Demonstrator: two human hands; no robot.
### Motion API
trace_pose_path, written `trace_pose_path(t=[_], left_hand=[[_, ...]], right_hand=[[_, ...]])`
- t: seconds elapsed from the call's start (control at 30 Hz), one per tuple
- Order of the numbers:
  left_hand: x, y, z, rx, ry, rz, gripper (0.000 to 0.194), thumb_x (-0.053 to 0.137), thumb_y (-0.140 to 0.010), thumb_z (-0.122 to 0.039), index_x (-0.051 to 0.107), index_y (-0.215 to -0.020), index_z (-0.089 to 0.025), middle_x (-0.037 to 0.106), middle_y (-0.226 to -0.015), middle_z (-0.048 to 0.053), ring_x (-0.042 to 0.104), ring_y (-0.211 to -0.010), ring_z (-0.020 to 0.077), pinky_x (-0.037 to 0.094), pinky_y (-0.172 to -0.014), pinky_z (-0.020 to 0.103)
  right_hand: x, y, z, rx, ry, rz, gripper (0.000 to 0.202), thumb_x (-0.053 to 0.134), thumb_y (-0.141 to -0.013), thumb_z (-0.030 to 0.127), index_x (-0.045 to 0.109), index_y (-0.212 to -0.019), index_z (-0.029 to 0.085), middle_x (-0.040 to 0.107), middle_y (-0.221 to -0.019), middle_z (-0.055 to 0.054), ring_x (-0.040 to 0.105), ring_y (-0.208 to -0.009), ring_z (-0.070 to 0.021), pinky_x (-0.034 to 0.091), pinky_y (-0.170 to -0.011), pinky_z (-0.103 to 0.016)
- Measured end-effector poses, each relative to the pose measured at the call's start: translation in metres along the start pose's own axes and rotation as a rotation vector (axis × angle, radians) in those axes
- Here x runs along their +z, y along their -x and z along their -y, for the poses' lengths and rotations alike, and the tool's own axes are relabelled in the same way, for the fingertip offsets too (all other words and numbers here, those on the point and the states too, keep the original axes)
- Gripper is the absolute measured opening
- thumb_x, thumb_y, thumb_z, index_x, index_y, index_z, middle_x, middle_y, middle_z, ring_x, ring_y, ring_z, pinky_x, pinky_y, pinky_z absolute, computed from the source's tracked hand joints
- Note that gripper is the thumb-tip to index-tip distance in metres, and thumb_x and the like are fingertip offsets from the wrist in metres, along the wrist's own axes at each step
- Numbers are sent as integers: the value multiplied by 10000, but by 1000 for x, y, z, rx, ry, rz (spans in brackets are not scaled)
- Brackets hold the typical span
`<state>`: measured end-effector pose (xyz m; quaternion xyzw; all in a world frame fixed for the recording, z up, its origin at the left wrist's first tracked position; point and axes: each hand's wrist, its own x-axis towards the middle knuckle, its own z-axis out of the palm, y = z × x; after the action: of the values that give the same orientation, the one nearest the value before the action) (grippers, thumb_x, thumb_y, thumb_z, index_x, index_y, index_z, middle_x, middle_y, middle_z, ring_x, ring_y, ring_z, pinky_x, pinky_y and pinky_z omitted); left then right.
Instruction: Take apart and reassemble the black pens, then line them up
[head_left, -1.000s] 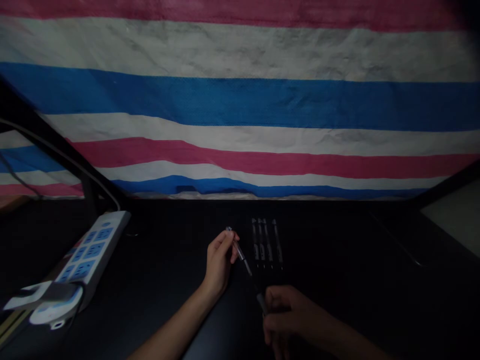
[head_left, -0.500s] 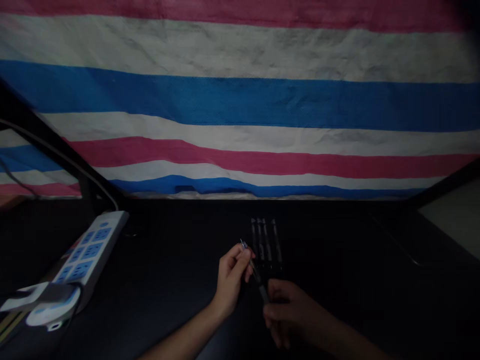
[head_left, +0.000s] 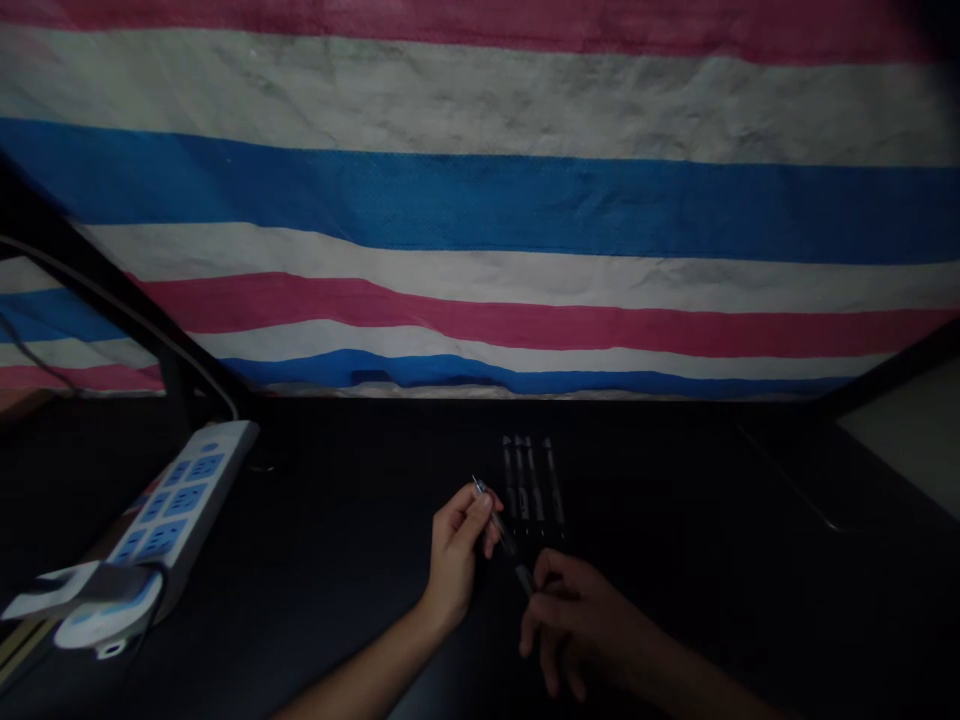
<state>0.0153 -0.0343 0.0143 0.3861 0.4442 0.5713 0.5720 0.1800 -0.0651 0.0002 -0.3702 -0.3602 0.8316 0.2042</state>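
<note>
A dark, slim pen (head_left: 510,543) slants between my two hands above the black table. My left hand (head_left: 454,550) pinches it near its upper end, and a thin pale tip points up and left past the fingers. At the pen's lower end, the thumb and index finger of my right hand (head_left: 577,608) are closed on it, while the other fingers of that hand hang loose. Just beyond the hands, several similar pens (head_left: 535,485) lie side by side on the table, pointing away from me.
A white power strip (head_left: 174,510) with blue socket faces and a plugged-in adapter (head_left: 97,590) lies on the left. Behind the black table (head_left: 360,470) hangs a striped red, white and blue sheet (head_left: 480,200). A dark flat panel (head_left: 862,480) is at the right. The light is dim.
My left hand has shifted slightly left with the pen. My right hand has moved a little, its lower fingers now spread more. The pens on the table have stayed put.
</note>
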Motion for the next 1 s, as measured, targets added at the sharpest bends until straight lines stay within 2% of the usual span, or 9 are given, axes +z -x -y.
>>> trace_pose_path(t=[0.13,0.27,0.37,0.47,0.63,0.73,0.83,0.9,1.0], left_hand=[[1,1,2,1,-4,22,290,563,-869,-389,595,-736,-134,450,-484,-49,355,-435,65,282,-455,193],[0,2,2,6,6,16,284,562,-869,-388,601,-747,-135,455,-485,-49,359,-434,66,289,-457,194],[0,2,2,-1,8,-1,286,563,-867,-392,605,-749,-136,461,-486,-47,366,-431,65,286,-451,191],[1,2,1,-12,-1,-15,291,576,-856,-400,606,-744,-133,475,-497,-41,371,-432,63,280,-446,189],[1,1,1,-14,-4,-15,290,575,-855,-399,604,-740,-134,469,-500,-41,367,-435,63,276,-444,189],[1,1,0,-18,-8,-22,291,575,-853,-405,608,-751,-134,478,-499,-38,372,-431,67,274,-441,192],[1,1,0,-18,-12,-13,295,575,-851,-407,609,-744,-134,473,-492,-40,370,-429,68,276,-446,196],[1,1,0,-18,-13,-9,299,576,-848,-412,608,-737,-136,464,-487,-43,361,-427,70,274,-446,197],[0,1,0,-22,-12,-27,299,582,-842,-418,603,-735,-140,456,-481,-48,353,-425,73,272,-444,198]], right_hand=[[0,-2,-4,-5,-52,23,401,592,-790,528,388,-845,187,689,-692,-59,632,-429,-140,382,-317,-150],[1,-1,-3,-14,-67,31,447,489,-844,579,445,-956,149,690,-731,-81,636,-445,-131,385,-329,-153],[1,1,-1,-1,-16,-1,423,607,-799,478,394,-1008,179,702,-791,-76,654,-482,-145,398,-341,-158],[1,2,-1,4,23,14,389,663,-762,404,369,-908,196,698,-759,-55,650,-476,-143,382,-336,-145],[2,2,1,17,-28,21,459,473,-848,584,461,-949,137,683,-816,-108,673,-522,-158,415,-360,-169],[3,3,2,4,-4,16,425,599,-799,509,420,-989,174,667,-924,-94,676,-525,-161,415,-366,-175],[3,3,2,-10,25,23,422,713,-717,395,367,-861,202,654,-844,-27,654,-480,-145,392,-365,-159],[3,3,2,-7,14,27,385,653,-762,455,384,-832,188,645,-779,-27,644,-479,-142,408,-372,-171],[4,4,1,1,-10,13,424,485,-848,567,460,-923,150,645,-849,-85,656,-538,-152,458,-398,-212]])
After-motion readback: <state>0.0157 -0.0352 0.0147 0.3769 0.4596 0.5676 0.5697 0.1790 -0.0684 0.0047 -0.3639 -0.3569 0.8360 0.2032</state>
